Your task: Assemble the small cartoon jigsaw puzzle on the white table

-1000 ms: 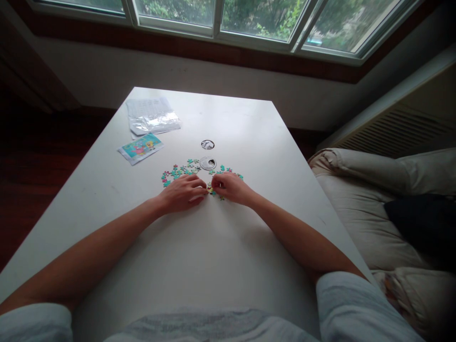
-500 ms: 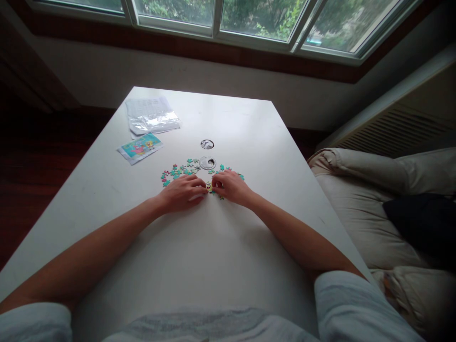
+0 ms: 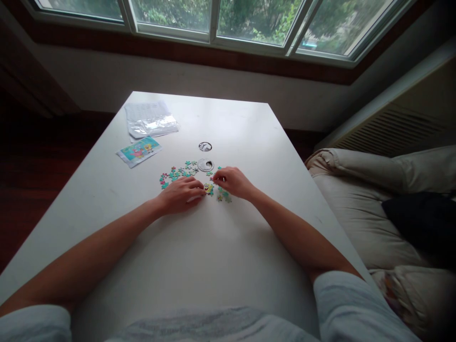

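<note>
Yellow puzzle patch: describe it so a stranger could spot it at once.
On the white table before the window, find the left hand. Between it and the right hand lies the yellow puzzle patch. Its yellow stands out from the mostly green pieces nearby.

The left hand [image 3: 181, 194] conceals its own palm; contact between its fingertips and the yellow puzzle cluster [image 3: 208, 188] cannot be determined. At the right hand [image 3: 231, 182], the pinch point is too small to resolve (a held piece is not confirmed). Loose pieces [image 3: 225, 195] beneath that hand are blurred. Print on the bagged papers [image 3: 146, 114] is illegible. The upper edge crops the window [image 3: 171, 14]; the right edge crops the sofa [image 3: 342, 190].
</note>
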Tool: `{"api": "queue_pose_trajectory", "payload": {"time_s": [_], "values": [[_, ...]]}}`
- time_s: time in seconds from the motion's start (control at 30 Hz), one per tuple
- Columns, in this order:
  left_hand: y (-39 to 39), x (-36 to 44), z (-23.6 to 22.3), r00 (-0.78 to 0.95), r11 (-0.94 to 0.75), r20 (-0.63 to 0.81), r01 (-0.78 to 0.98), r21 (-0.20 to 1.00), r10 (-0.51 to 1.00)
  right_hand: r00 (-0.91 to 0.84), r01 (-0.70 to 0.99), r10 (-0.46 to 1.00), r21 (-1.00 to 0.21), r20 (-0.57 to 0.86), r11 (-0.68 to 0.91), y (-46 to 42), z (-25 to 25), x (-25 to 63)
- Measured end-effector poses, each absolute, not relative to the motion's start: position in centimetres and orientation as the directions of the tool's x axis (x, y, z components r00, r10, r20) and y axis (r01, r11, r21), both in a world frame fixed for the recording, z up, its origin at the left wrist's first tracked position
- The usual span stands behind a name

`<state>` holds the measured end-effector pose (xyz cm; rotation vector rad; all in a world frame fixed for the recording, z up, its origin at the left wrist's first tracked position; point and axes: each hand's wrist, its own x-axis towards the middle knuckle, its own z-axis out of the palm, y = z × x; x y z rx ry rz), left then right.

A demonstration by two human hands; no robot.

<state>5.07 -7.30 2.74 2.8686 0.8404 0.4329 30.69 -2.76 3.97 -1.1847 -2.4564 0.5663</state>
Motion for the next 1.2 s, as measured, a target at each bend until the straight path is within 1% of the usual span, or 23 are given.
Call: {"api": "queue_pose_trajectory", "payload": {"time_s": [0.13,0.3,0.5,0.67,0.77,0.87,1.03,1.2], "values": [[-7.5,5.2,3.2,0.815,-0.847,0.233,0.495,0.195,0.531,-0.449,0.713,0.871,-0.507,0.200,0.484,-1.1,4.8,32.7],[-7.5,5.3,3.3,0.832,-0.863,0.242,0.452,0.226,0.499,-0.368,0.765,0.912,-0.499,0.181,0.407,0.2,5.2,34.4],[-7.5,5.2,3.5,0.842,-0.872,0.242,0.436,0.220,0.482,-0.407,0.770,0.910,-0.508,0.077,0.387,0.6,5.1,35.3],[-7.5,5.2,3.5,0.849,-0.878,0.240,0.425,0.222,0.471,-0.438,0.767,0.898,-0.498,0.055,0.404,0.7,5.1,35.7],[-7.3,5.1,3.3,0.839,-0.874,0.249,0.445,0.195,0.483,-0.437,0.779,0.898,-0.481,0.042,0.402,0.8,5.1,35.8],[-6.9,4.6,3.2,0.808,-0.849,0.259,0.503,0.162,0.529,-0.432,0.782,0.900,-0.473,0.056,0.405,0.9,5.0,35.8],[-6.1,3.5,4.0,0.773,-0.809,0.240,0.571,0.143,0.588,-0.384,0.781,0.914,-0.480,0.134,0.398,1.2,4.6,36.0],[-5.8,2.7,6.0,0.788,-0.806,0.166,0.582,0.113,0.592,-0.353,0.795,0.925,-0.476,0.142,0.376,1.7,4.1,36.6]]}}
